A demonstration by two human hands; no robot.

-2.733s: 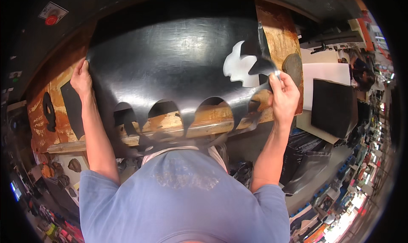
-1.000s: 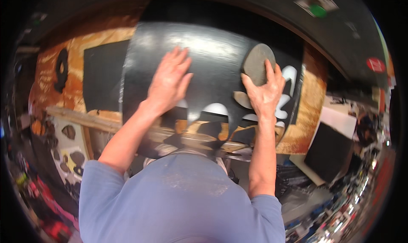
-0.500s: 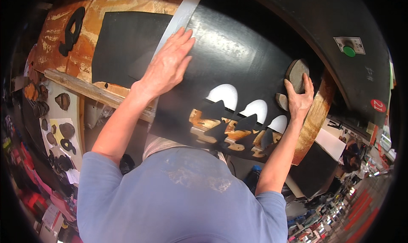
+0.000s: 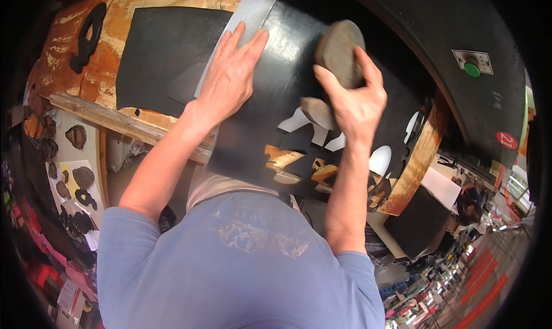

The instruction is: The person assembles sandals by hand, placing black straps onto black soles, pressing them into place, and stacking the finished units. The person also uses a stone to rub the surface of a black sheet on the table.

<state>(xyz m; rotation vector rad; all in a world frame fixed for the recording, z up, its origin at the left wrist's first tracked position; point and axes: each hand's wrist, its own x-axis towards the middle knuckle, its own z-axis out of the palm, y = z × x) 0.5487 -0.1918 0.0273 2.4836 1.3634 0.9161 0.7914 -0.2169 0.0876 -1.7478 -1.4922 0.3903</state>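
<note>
A glossy black sheet of material [image 4: 276,93] covers the work surface, with a pale strip along its left edge. Cut-out gaps run across its near part, showing white and worn wood beneath. My left hand [image 4: 227,81] lies flat on the sheet's left side, over the pale strip, fingers stretched out. In my right hand [image 4: 359,107] is a grey-brown cutting die [image 4: 340,53], gripped between thumb and fingers above the sheet. A large oval makes up its far end; a smaller rounded part shows below my thumb. My palm hides the rest.
A second black sheet [image 4: 167,58] lies on the orange-brown board at left, beside a black loop-shaped die [image 4: 89,41]. A wooden rail [image 4: 132,126] borders the near side. At right is a dark machine beam with a green button [image 4: 472,69]. Several dies [image 4: 83,176] sit far left.
My right hand has moved left with the die, from the sheet's right edge to over its middle. More cut-outs show at the right. My left hand stays flat on the sheet.
</note>
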